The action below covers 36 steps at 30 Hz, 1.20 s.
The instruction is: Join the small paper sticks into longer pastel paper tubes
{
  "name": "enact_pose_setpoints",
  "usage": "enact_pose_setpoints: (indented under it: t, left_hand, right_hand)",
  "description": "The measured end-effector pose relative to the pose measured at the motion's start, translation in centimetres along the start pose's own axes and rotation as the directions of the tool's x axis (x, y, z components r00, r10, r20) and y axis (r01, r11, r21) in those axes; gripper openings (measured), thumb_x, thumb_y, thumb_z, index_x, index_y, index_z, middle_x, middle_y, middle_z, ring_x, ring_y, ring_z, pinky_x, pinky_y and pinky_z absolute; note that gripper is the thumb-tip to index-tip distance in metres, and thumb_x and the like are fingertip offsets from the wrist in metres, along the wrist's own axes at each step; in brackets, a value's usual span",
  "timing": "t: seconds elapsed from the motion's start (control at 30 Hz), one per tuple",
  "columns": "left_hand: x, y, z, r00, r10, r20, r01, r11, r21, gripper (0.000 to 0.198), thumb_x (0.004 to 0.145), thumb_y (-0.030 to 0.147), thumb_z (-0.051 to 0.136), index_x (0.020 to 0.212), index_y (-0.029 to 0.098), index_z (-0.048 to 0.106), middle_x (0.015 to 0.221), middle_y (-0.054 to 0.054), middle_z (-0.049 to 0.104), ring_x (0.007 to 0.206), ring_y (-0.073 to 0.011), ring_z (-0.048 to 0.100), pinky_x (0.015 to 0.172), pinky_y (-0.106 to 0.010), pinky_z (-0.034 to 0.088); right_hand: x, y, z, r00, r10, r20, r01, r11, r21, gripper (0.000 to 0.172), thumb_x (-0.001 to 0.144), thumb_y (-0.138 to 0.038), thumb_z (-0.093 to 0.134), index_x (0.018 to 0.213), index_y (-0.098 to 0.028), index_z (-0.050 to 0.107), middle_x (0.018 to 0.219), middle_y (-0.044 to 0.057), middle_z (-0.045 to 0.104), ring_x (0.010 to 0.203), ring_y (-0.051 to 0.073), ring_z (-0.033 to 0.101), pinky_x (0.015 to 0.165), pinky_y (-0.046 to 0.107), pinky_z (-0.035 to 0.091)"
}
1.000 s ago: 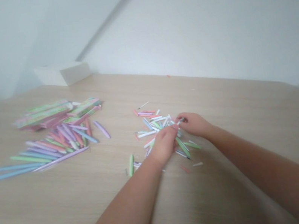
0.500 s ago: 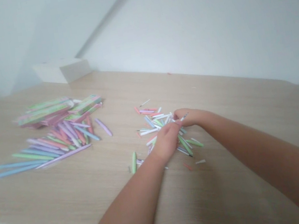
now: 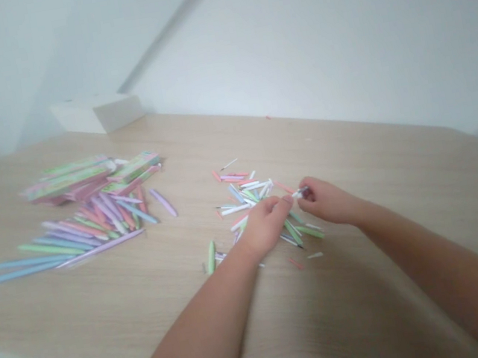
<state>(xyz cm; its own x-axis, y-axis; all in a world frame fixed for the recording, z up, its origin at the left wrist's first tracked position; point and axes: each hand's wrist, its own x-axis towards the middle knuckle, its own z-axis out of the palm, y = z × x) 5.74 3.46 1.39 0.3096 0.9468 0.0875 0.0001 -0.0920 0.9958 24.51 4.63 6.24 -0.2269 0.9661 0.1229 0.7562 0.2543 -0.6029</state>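
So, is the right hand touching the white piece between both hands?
Touching: in the head view, the right hand pinches one end of the white piece.

Head-height view, forward and down

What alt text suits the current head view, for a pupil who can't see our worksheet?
A person's left hand and right hand hold a blurred white piece between them, over scattered slender pastel and white pieces on a wooden table. Further left lie pastel pens, with pink-and-green cartons behind them and a white box near the wall.
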Motion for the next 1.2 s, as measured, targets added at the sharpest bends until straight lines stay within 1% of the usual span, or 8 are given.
enact_pose_setpoints:
  t: [0.03,0.1,0.2,0.33,0.43,0.53,0.83,1.2]
  left_hand:
    - [-0.1,0.0,0.0,0.999,0.05,-0.001,-0.049,0.996,0.073,0.054,0.09,0.068,0.049,0.067,0.019,0.047,0.059,0.005,0.041,0.058,-0.0109,0.039,0.057,-0.025,0.029]
    - [-0.3,-0.1,-0.1,0.991,0.132,0.025,-0.134,0.963,0.234,0.056,0.091,0.068,0.048,0.068,0.018,0.052,0.06,0.004,0.043,0.059,-0.0111,0.041,0.057,-0.026,0.029]
    - [-0.7,-0.2,0.0,0.984,0.154,0.089,-0.177,0.901,0.397,0.056,0.093,0.068,0.047,0.071,0.017,0.057,0.06,0.003,0.048,0.058,-0.0118,0.044,0.055,-0.027,0.026]
    - [-0.9,0.0,0.1,0.979,0.146,0.14,-0.198,0.839,0.507,0.054,0.093,0.065,0.047,0.072,0.018,0.059,0.063,0.001,0.055,0.06,-0.013,0.05,0.055,-0.027,0.028]
    - [-0.8,0.3,0.2,0.978,0.148,0.148,-0.206,0.806,0.555,0.051,0.094,0.063,0.048,0.072,0.018,0.059,0.065,0.001,0.058,0.062,-0.0135,0.052,0.058,-0.027,0.03]
    - [-0.8,0.6,0.3,0.977,0.16,0.14,-0.212,0.774,0.597,0.049,0.094,0.06,0.05,0.069,0.018,0.056,0.066,0.001,0.058,0.063,-0.0136,0.052,0.06,-0.027,0.031]
    - [-0.7,0.3,0.2,0.975,0.156,0.157,-0.221,0.705,0.674,0.052,0.094,0.063,0.047,0.069,0.018,0.058,0.068,-0.001,0.059,0.063,-0.0141,0.051,0.058,-0.028,0.029]
    - [-0.7,-0.1,0.4,0.981,0.141,0.135,-0.195,0.703,0.684,0.055,0.094,0.066,0.045,0.069,0.019,0.058,0.066,-0.001,0.06,0.061,-0.0143,0.052,0.058,-0.028,0.028]
  right_hand:
    - [-1.5,0.4,-0.3,1.0,0.01,-0.024,-0.009,0.999,0.049,0.031,0.085,-0.039,0.067,0.107,-0.018,0.058,0.065,-0.002,0.067,0.057,0.017,0.067,0.057,0.029,0.057]
    - [-4.5,1.3,-0.8,0.985,0.073,-0.155,-0.021,0.95,0.311,0.033,0.088,-0.038,0.068,0.112,-0.019,0.056,0.075,0.001,0.072,0.063,0.017,0.071,0.061,0.032,0.061]
    - [-8.0,2.9,-0.9,0.943,0.207,-0.261,-0.036,0.842,0.538,0.03,0.085,-0.041,0.076,0.104,-0.021,0.062,0.084,0.004,0.077,0.072,0.017,0.074,0.071,0.033,0.064]
    - [-9.5,4.8,0.3,0.873,0.33,-0.36,0.01,0.725,0.688,0.027,0.082,-0.04,0.081,0.1,-0.024,0.069,0.085,0.003,0.078,0.077,0.015,0.075,0.077,0.027,0.064]
    - [-9.6,5.7,1.2,0.878,0.349,-0.326,0.019,0.656,0.755,0.024,0.082,-0.038,0.083,0.098,-0.025,0.071,0.086,0.002,0.078,0.079,0.014,0.075,0.079,0.025,0.063]
    - [-9.8,6.2,1.6,0.889,0.326,-0.323,0.032,0.658,0.752,0.023,0.082,-0.038,0.082,0.099,-0.025,0.072,0.086,0.001,0.078,0.079,0.014,0.074,0.078,0.025,0.063]
    - [-10.6,4.9,1.6,0.889,0.191,-0.416,0.095,0.812,0.576,0.02,0.085,-0.038,0.08,0.099,-0.025,0.071,0.085,0.002,0.077,0.077,0.016,0.075,0.071,0.025,0.063]
    - [-10.8,4.5,1.2,0.875,0.062,-0.481,0.182,0.877,0.445,0.015,0.088,-0.033,0.076,0.098,-0.025,0.069,0.086,0.002,0.075,0.074,0.015,0.074,0.067,0.024,0.061]
